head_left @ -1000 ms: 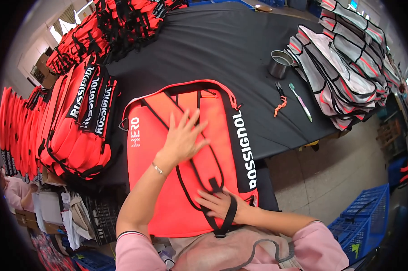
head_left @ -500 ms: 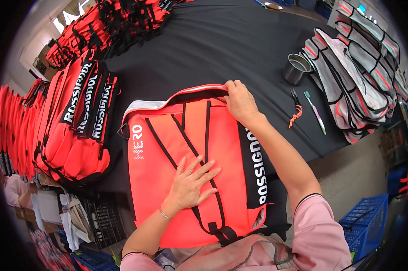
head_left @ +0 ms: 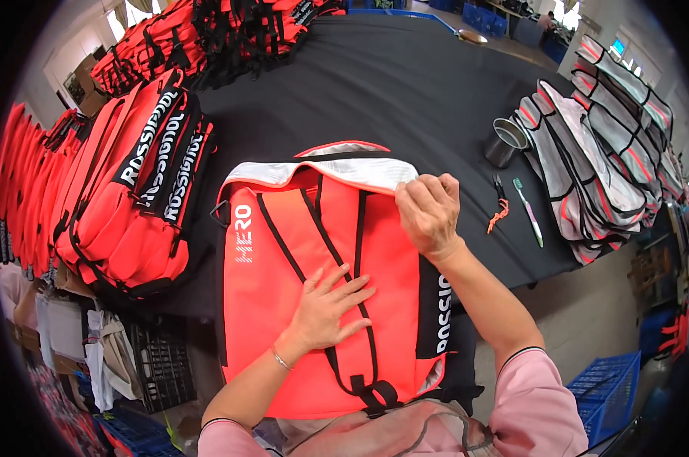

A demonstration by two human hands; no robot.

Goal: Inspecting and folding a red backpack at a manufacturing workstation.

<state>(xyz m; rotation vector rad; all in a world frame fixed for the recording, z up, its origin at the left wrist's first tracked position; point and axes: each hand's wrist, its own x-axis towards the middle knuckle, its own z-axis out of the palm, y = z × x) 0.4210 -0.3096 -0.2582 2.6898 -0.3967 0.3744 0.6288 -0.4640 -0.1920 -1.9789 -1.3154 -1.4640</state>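
Observation:
A red backpack (head_left: pixel 283 335) with black trim lies in front of me, its straps facing up. Flat on the straps rests my left hand (head_left: pixel 328 308), fingers spread. My right hand (head_left: pixel 430 215) pinches the far right corner of the backpack's top flap, which is folded so that its pale grey lining (head_left: pixel 344 174) shows. The right fingertips curl over the flap's edge and are partly hidden.
Finished-looking red backpacks (head_left: pixel 123 221) stand stacked at the left, more red bags (head_left: pixel 230 38) at the far left. To the right are a metal cup (head_left: pixel 504 143), small snips (head_left: pixel 498 202), a toothbrush (head_left: pixel 529 213) and piled grey pieces (head_left: pixel 588 152). A blue crate (head_left: pixel 604 392) sits below.
My right hand has drawn the flap's right corner toward me and slightly right, baring more grey lining. My left hand stays on the straps.

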